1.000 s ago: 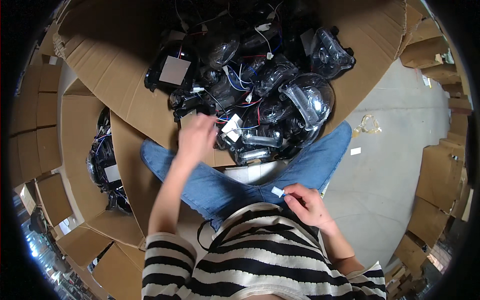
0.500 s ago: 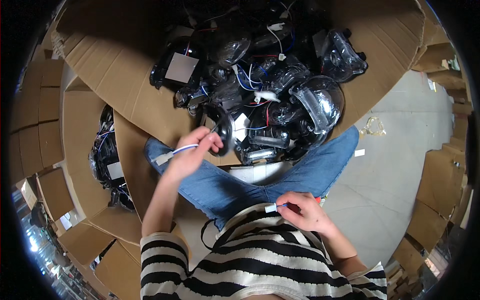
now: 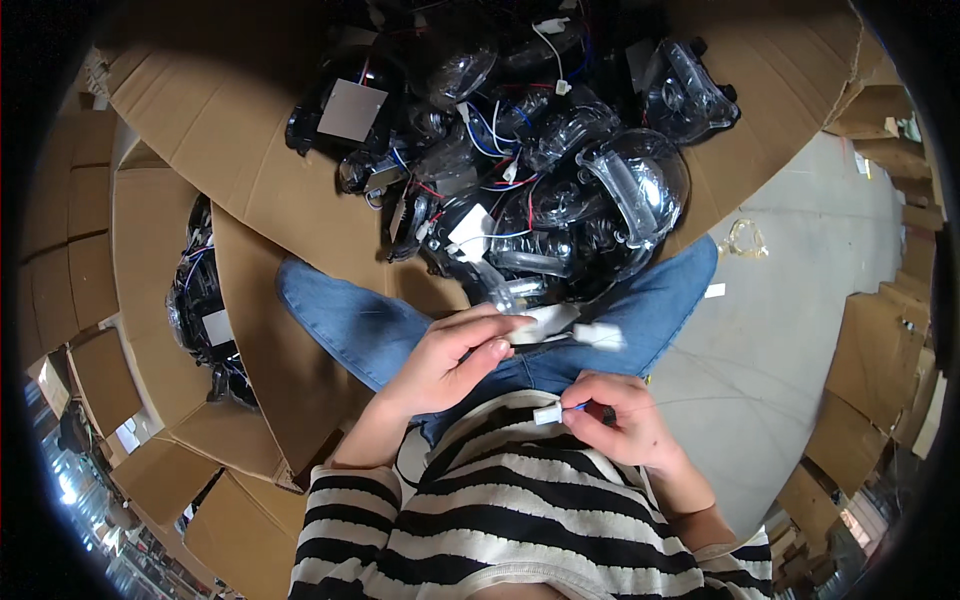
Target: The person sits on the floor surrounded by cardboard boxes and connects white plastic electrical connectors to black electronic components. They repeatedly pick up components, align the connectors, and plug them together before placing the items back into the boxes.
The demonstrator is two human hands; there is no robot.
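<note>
My left hand (image 3: 455, 355) is over my lap, thumb and fingers pinched together on a thin wire lead. A white plug connector (image 3: 600, 337), smeared by motion, hangs to the right of those fingers. Close to my striped shirt, my right hand (image 3: 615, 412) grips another wire lead, with its white plug connector (image 3: 547, 413) sticking out to the left and a bit of blue wire showing. Beyond both hands lies a heap of black-and-clear lamp units (image 3: 560, 200), many in clear plastic, with red, white and blue wires among them.
The heap lies in a large cardboard box (image 3: 220, 150) open toward me. A second cardboard box (image 3: 150, 270) on the left holds more lamp units (image 3: 205, 300). Stacked cartons (image 3: 860, 370) line the right side. A yellowish loop (image 3: 747, 238) lies on the grey floor.
My left hand has moved right and toward me from the heap's near edge, and the white plug by it now points right. My right hand stays nearly in place with its lead.
</note>
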